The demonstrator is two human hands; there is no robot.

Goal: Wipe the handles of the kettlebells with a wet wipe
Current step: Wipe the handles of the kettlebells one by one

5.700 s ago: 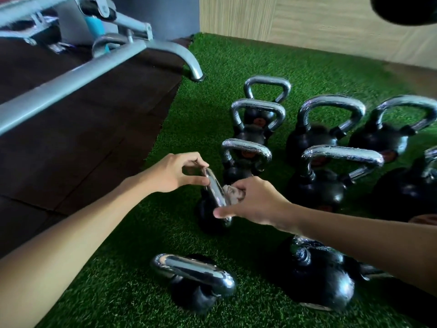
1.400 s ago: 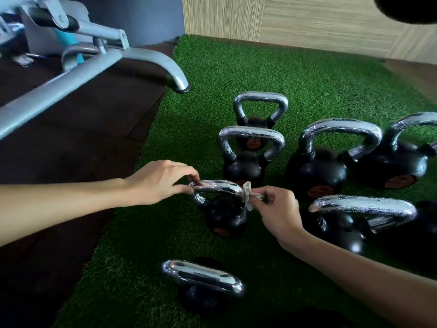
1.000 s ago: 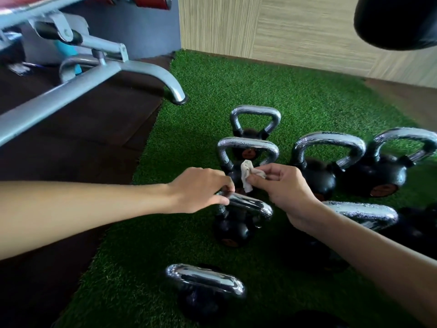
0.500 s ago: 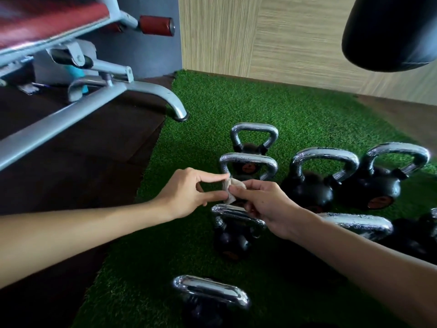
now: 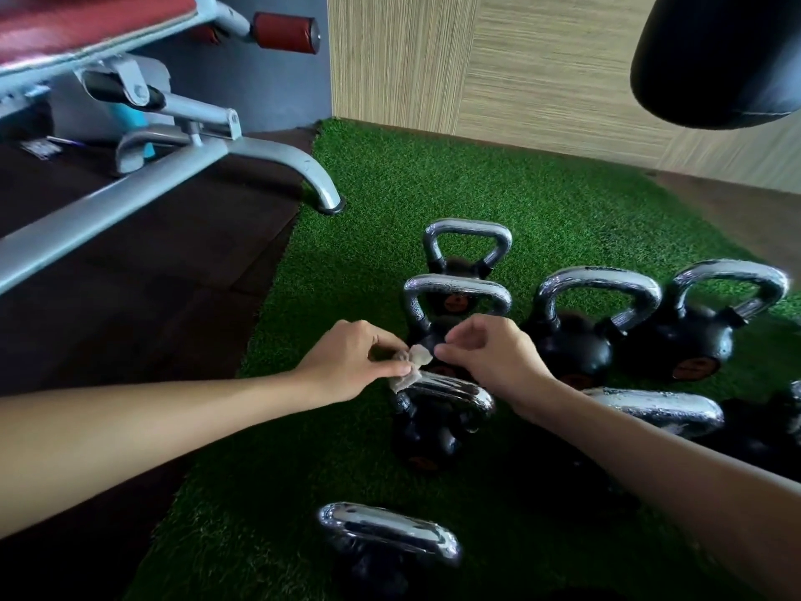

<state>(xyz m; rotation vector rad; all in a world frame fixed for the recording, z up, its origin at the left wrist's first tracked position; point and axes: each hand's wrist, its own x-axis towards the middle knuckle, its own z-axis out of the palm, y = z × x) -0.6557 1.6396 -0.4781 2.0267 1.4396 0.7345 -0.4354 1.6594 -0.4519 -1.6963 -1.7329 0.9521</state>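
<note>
At the bottom of the frame the nearest kettlebell (image 5: 390,535) sits on the green turf (image 5: 260,492). At centre our left grip (image 5: 353,364) pinches the wet wipe (image 5: 414,370) just above the middle kettlebell (image 5: 446,394); our right grip (image 5: 492,357) curls at the wipe's edge, and we cannot tell whether it holds it. Beyond stand the far kettlebells (image 5: 568,344).

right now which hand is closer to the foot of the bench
Left. The left hand, pinching the wipe, is nearer the person and slightly right of the bench foot; the right hand is further right, beyond the wipe.
</note>
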